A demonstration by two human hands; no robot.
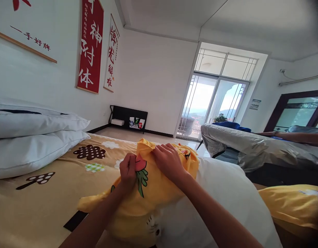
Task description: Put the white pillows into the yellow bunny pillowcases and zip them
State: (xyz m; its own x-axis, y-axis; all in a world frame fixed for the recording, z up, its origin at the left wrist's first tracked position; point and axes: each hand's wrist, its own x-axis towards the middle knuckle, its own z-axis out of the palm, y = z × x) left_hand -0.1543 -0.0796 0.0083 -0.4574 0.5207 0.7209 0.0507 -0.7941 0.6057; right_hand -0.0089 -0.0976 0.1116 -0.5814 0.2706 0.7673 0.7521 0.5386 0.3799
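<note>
A yellow pillowcase [161, 187] with a carrot print is bunched up in front of me. My left hand [127, 171] is closed on its cloth beside the carrot, and my right hand [169, 162] grips the gathered upper part. The pillowcase lies against one end of a plump white pillow [223, 203], whose far end is bare. How far the pillow reaches inside the cloth is hidden. Both rest on a tan blanket [58, 193] printed with trees and clouds.
Two white pillows [42, 144] are stacked on the left. Another yellow pillow [290, 205] lies at the right. Beyond it stands a table under plastic sheeting [264, 144], with another person's arm [300, 137] over it. A low black shelf [122, 115] stands by the far wall.
</note>
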